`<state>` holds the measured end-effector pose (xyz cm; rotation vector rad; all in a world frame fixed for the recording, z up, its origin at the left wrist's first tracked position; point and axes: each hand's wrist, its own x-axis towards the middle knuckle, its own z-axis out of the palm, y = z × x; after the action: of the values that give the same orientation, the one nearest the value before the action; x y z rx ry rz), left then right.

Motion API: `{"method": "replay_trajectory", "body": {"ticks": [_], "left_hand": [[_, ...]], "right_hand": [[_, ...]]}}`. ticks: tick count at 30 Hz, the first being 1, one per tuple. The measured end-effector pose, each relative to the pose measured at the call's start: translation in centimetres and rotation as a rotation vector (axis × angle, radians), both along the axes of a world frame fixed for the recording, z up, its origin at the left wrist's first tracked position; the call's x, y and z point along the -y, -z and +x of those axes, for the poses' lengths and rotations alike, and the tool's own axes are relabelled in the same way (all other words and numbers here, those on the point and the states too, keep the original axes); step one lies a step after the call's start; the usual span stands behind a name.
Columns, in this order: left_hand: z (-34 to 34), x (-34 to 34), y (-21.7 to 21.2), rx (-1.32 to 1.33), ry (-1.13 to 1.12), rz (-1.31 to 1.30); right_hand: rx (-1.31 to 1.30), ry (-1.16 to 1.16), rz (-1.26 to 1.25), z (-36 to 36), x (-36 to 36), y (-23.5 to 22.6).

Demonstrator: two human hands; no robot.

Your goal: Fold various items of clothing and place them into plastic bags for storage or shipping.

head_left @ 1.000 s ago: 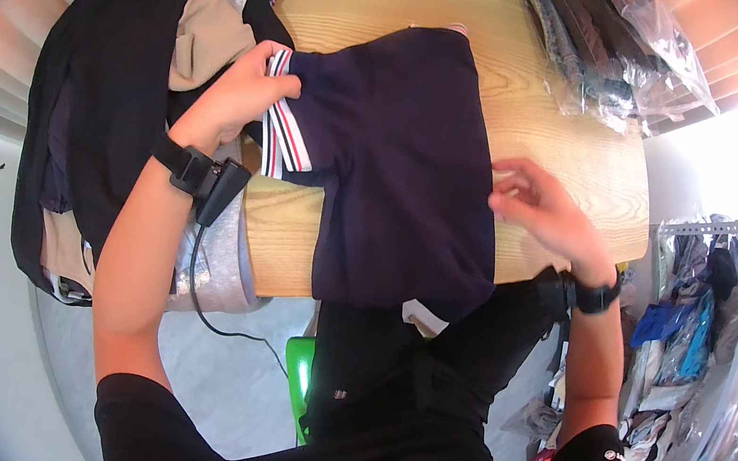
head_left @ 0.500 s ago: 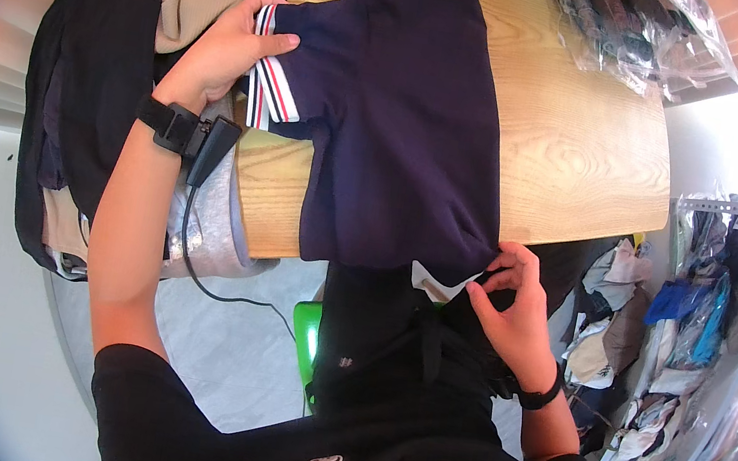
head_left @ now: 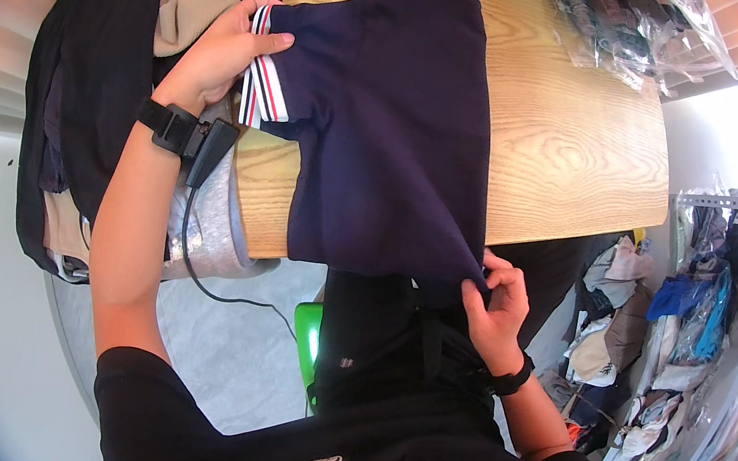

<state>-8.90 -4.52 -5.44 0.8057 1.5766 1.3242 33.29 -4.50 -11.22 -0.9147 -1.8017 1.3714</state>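
Note:
A navy short-sleeved shirt [head_left: 403, 131] lies folded lengthwise on the wooden table, its lower end hanging over the near edge toward my lap. White, red and navy stripes band the sleeve cuff [head_left: 266, 86] on the left. My left hand [head_left: 229, 47] grips that cuff, thumb on top and fingers beneath. At the hem's lower right corner, my right hand [head_left: 498, 312] pinches the navy cloth between thumb and fingers. Part of its fingertips is hidden by the fabric.
Dark and beige clothes [head_left: 90, 84] are heaped at the left of the table [head_left: 580, 157]. Clear-bagged garments [head_left: 642, 28] lie at the far right. A metal rack [head_left: 726, 201] with bagged clothing stands at right. A cable [head_left: 225, 298] runs from my left wrist past a green stool [head_left: 305, 340].
My right hand has drawn the hem corner slightly down and left, and the white patch under the hem is now mostly covered. The left hand has barely shifted.

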Motion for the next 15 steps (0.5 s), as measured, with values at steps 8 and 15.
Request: {"method": "replay_trajectory", "body": {"ticks": [8, 15], "left_hand": [[-0.2, -0.1, -0.2, -0.001, -0.052, 0.217], [-0.2, -0.2, 0.5, -0.064, -0.113, 0.133]], "right_hand": [[-0.016, 0.109, 0.321, 1.1, -2.7, -1.8], [0.318, -0.158, 0.195, 0.8, -1.6, -3.2]]}}
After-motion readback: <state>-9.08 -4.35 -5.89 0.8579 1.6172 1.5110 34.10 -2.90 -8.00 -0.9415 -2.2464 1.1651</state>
